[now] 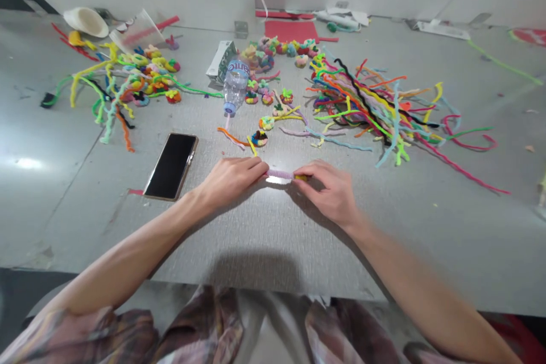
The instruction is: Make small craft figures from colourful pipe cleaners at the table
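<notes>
A pale purple pipe cleaner (pixel 280 173) is stretched level between my two hands, just above the grey table. My left hand (pixel 234 176) pinches its left end, and a yellow piece (pixel 252 145) sticks up beside those fingers. At the other end, the thumb and index finger of my right hand (pixel 328 185) are closed on it, with a bit of yellow (pixel 301 177) showing between them. A small twisted pipe-cleaner piece (pixel 259 137) in dark and light colours lies just beyond my left fingers, beside an orange and lilac strand (pixel 232 137).
A phone (pixel 171 166) lies left of my left hand. Beyond it are a plastic bottle (pixel 236 85), a small box (pixel 221 61) and a tipped clear cup (pixel 137 33). Loose pipe cleaners (pixel 371 102) are heaped at right; colourful twisted pieces (pixel 156 68) are piled at left.
</notes>
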Motion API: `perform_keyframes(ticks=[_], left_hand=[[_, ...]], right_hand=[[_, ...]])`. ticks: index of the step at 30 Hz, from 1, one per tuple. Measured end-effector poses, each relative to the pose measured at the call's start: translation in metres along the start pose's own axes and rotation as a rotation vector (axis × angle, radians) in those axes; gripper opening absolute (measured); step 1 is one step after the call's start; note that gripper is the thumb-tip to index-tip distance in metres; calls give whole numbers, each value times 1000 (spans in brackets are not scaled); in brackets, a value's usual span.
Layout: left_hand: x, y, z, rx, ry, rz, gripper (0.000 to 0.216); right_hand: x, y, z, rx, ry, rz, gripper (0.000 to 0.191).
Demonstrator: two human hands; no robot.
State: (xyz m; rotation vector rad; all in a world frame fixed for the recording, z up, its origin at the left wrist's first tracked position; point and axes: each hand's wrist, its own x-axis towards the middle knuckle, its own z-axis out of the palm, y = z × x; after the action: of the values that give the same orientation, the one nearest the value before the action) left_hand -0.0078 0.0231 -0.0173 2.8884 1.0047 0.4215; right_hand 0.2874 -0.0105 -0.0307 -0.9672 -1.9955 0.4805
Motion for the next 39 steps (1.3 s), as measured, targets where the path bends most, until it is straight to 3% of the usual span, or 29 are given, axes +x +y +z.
perform_keyframes(ticks=[15, 21, 24, 29, 34, 39], left_hand=[[-1, -12, -2, 41, -3, -116, 39], [-1, -19, 1, 35, 4, -215, 36], [1, -19, 6, 17, 5, -206, 33], [2, -5, 12, 44, 24, -115, 34], [1, 20, 11, 127, -51, -10, 26], [0, 32, 11, 113, -47, 26, 27]], right_hand=[[6, 15, -15, -60, 44, 79, 4], [6, 39, -19, -129, 38, 121, 2], [7, 48, -18, -209, 18, 83, 12], [10, 28, -16, -313, 15, -15, 39], [9, -2, -2, -337, -144, -129, 29], [3, -9, 12, -314, -270, -165, 22]])
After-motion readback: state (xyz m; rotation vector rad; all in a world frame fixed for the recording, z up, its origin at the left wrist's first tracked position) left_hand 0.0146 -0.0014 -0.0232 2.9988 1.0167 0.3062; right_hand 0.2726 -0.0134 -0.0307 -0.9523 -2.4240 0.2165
